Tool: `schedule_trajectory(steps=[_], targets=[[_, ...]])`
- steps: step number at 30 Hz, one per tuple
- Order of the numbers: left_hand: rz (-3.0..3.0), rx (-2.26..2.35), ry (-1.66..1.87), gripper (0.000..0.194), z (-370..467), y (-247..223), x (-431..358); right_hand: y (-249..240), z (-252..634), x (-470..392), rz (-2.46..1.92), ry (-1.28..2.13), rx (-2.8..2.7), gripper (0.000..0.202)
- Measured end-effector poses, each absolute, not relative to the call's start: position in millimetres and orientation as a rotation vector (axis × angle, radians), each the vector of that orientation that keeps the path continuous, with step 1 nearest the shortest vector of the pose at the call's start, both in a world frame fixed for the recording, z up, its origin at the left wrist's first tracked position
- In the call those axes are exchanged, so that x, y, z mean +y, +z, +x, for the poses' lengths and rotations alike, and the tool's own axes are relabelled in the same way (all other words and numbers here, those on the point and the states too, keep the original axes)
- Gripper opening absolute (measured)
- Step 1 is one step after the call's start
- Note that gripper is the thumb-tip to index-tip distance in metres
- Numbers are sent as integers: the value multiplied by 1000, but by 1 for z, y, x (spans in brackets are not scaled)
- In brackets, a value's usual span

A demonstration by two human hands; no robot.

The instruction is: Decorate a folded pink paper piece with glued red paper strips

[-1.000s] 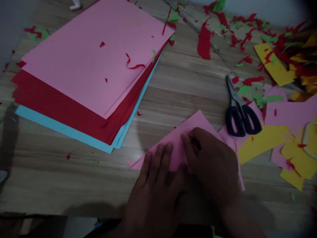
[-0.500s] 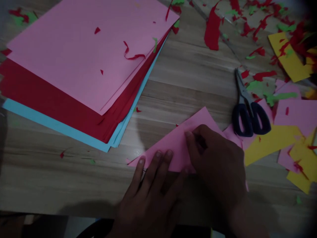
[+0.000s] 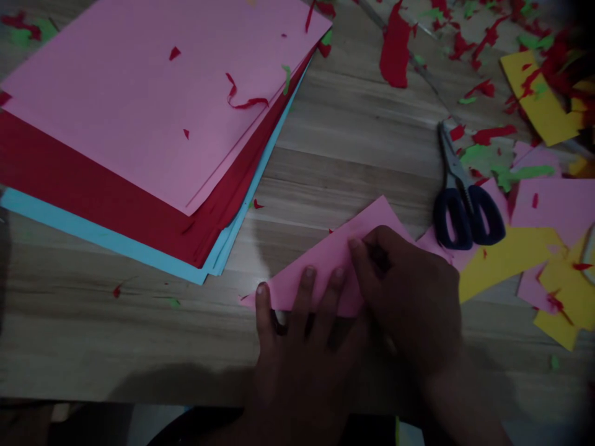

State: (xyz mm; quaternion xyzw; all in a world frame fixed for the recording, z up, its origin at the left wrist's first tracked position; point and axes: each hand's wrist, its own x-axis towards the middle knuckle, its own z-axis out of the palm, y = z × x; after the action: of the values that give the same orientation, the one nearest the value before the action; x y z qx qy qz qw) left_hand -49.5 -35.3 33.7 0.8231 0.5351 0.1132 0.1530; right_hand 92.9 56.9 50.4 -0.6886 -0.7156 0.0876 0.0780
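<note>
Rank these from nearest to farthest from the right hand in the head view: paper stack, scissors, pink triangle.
Measured from the right hand:
1. Pink triangle: directly under the fingers.
2. Scissors: just beyond the hand, to its right.
3. Paper stack: well over to the left.

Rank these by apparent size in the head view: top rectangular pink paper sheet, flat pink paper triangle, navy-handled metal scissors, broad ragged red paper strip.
1. Pink sheet
2. Pink triangle, though partly hidden
3. Scissors
4. Red strip
</note>
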Motion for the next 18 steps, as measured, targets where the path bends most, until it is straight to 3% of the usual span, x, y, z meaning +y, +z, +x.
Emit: schedule_trajectory(steps=[18], targets=[[2379, 1521, 365, 52, -52, 35, -44, 49, 96, 54, -1990, 284, -2148, 32]])
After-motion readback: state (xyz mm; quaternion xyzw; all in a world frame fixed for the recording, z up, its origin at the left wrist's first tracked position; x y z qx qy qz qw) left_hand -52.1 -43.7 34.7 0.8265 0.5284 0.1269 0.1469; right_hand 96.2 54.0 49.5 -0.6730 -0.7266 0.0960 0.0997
